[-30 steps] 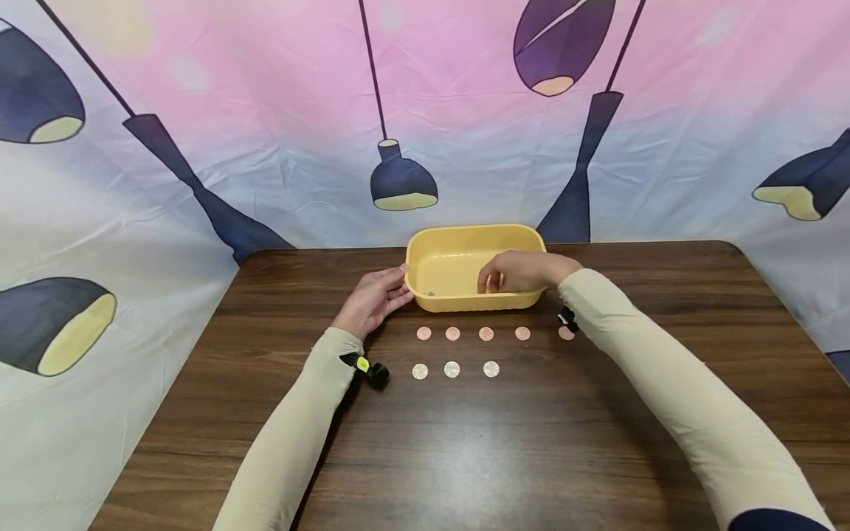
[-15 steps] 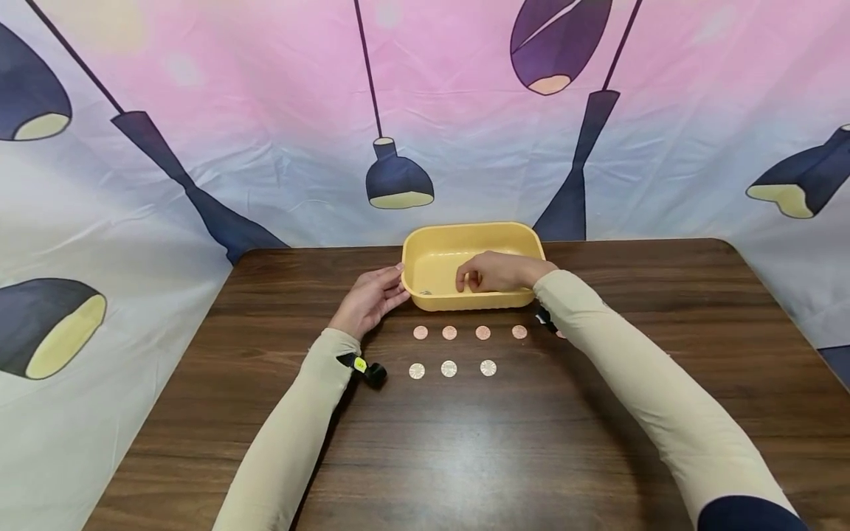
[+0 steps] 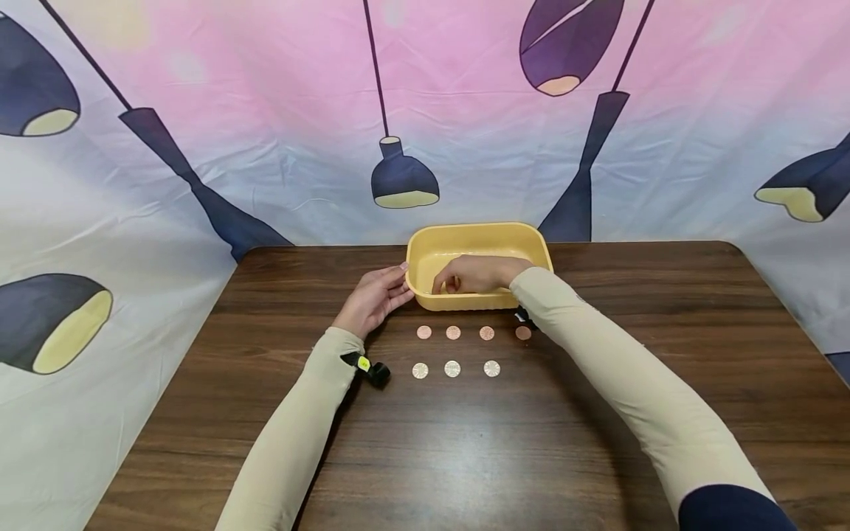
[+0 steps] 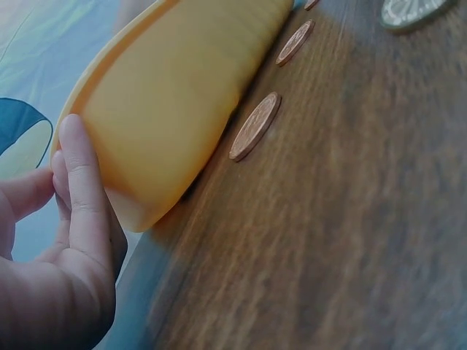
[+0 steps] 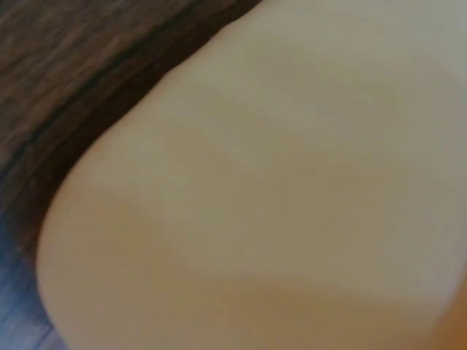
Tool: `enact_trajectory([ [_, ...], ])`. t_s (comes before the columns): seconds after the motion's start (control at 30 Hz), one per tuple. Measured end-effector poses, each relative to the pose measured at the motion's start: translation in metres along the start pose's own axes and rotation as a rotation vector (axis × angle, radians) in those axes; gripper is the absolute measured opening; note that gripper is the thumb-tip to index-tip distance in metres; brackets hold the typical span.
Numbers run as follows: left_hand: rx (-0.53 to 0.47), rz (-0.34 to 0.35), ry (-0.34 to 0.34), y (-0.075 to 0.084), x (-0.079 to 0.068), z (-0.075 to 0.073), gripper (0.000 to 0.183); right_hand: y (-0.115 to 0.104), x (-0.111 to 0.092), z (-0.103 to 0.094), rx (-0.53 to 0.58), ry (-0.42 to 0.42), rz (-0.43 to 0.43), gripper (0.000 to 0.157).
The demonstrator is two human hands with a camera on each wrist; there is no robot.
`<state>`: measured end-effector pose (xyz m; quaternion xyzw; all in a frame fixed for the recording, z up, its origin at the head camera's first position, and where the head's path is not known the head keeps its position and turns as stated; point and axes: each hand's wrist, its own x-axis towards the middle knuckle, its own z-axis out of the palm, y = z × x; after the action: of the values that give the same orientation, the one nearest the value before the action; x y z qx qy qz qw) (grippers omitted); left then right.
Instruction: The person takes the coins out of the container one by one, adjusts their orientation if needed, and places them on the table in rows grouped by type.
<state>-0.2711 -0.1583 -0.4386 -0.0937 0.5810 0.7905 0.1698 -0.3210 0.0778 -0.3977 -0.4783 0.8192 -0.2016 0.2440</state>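
A yellow plastic basin [image 3: 491, 301] stands at the table's far edge; its outer wall fills most of the right wrist view. My left hand [image 3: 375, 299] pinches the basin's left rim between thumb and fingers, as the left wrist view also shows. Inside the basin, my right hand [image 3: 474, 274] reaches down into the front left corner with bent fingers. The front wall hides its fingertips, so whether they hold anything cannot be seen. In front of the basin lie a row of several copper coins [image 3: 453, 332] and a nearer row of three silver coins [image 3: 452, 369].
The brown wooden table [image 3: 425, 457] extends toward me and to both sides. Behind it hangs a cloth backdrop [image 3: 319, 169] printed with lamps, close to the basin's back. My right sleeve [image 3: 598, 339] crosses over the right end of the copper row.
My right hand has slid left inside the basin and now covers the corner where a small silvery piece showed. Its sleeve now hides the rightmost copper coin. The left hand keeps its hold.
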Motion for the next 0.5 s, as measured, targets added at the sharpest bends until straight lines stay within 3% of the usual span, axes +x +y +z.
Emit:
enact_trajectory([
  [0.23,-0.010,0.012,0.001,0.0008,-0.0006,0.0008,0.038,-0.0028,0.0039,0.0000,-0.081,0.008,-0.011,0.032],
  [0.4,-0.015,0.012,-0.001,0.0000,-0.0005,0.0004,0.037,-0.0031,0.0017,0.0007,-0.059,0.032,0.069,0.028],
  [0.5,-0.021,0.011,-0.005,-0.0001,-0.0004,-0.0002,0.032,-0.0007,-0.0027,0.0006,-0.073,0.066,0.126,0.017],
])
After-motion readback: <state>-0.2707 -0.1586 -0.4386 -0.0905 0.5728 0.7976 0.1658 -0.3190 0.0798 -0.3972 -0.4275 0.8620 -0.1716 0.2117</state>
